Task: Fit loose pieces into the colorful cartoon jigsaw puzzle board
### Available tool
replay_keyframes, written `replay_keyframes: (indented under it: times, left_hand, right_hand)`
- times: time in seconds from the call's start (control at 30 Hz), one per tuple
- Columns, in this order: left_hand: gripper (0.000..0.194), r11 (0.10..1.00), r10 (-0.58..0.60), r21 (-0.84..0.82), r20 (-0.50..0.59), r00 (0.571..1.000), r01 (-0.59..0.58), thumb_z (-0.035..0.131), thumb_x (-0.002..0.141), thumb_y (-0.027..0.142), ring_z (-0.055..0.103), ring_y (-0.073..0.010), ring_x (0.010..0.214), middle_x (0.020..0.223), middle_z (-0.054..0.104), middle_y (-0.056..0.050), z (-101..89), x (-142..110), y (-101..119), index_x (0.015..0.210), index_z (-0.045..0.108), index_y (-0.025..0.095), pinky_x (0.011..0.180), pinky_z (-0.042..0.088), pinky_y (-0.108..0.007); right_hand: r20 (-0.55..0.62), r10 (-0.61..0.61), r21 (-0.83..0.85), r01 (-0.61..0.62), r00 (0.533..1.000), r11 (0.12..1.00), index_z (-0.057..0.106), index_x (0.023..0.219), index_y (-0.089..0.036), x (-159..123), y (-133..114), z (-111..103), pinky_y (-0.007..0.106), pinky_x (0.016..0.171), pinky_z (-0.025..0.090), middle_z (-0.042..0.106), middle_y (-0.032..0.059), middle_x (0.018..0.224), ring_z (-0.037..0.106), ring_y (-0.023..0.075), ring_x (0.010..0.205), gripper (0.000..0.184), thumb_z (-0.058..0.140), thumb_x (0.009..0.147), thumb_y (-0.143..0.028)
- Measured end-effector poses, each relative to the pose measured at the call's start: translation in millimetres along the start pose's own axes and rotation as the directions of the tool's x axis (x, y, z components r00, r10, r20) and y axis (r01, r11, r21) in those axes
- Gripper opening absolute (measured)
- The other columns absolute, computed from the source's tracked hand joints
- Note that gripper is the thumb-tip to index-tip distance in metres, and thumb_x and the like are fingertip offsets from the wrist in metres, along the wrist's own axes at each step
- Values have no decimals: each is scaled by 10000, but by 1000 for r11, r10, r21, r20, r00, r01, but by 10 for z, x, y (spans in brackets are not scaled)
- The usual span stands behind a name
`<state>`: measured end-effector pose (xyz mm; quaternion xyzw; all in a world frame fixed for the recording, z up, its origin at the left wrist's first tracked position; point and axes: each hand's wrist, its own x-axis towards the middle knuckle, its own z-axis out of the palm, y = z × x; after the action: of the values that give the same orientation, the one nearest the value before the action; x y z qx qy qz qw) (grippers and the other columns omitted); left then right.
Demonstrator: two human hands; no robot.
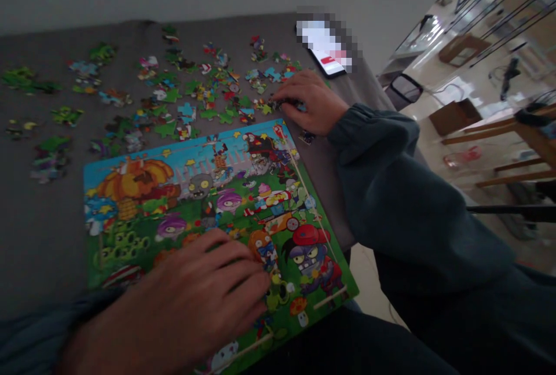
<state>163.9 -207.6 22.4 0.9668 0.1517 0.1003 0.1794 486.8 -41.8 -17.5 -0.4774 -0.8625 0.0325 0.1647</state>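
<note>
A cartoon puzzle board [182, 221], with a pumpkin, zombies and plants printed on it, lies tilted over the front edge of the grey-covered surface. My left hand [186, 294] rests flat on the lower part of this board, its fingers loosely stretched and hiding part of the picture. Beyond the board's far right corner is my right hand [310, 100], fingers bent down and closed around a small dark jigsaw puzzle piece [293, 102], mostly hidden by them. Many loose puzzle pieces [208, 91] lie scattered behind the board, some overlapping.
A lit phone [325, 48] lies at the back right of the grey cloth [26, 207], near a plain wall. On the floor to the right are cardboard boxes [455, 116], a wooden stool [521, 132] and a wire rack [504, 10].
</note>
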Motion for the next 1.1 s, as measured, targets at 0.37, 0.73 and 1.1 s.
replay_keyframes:
  times: [0.37, 0.73, 1.1]
  left_hand:
    - [144, 999, 13, 50, 44, 999, -15, 607, 1015, 291, 672, -166, 883, 942, 773, 27, 58, -18, 22, 1095, 727, 293, 913, 473, -331]
    - [161, 999, 36, 19, 149, 988, -39, 637, 989, 319, 660, -200, 922, 984, 780, -5, 90, -182, 82, 1099, 753, 306, 985, 475, -387]
    - [156, 991, 42, 116, 166, 985, -61, 601, 912, 178, 599, -247, 870, 897, 732, -12, 73, -168, 81, 919, 716, 283, 882, 415, -450]
  right_hand:
    - [62, 38, -49, -35, 997, 998, 739, 1239, -249, 17, -59, -52, 461, 1192, 400, 744, 68, 1267, 596, 266, 1279, 378, 465, 984, -300]
    - [26, 28, 25, -29, 999, 999, 742, 1183, -261, 9, -58, -50, 507, 1192, 409, 756, 62, 1228, 595, 278, 1281, 355, 467, 991, -375]
    - [80, 110, 86, -117, 991, 989, 738, 1180, -367, 9, -73, -82, 528, 1229, 372, 748, 12, 1266, 544, 301, 1360, 306, 523, 987, -466]
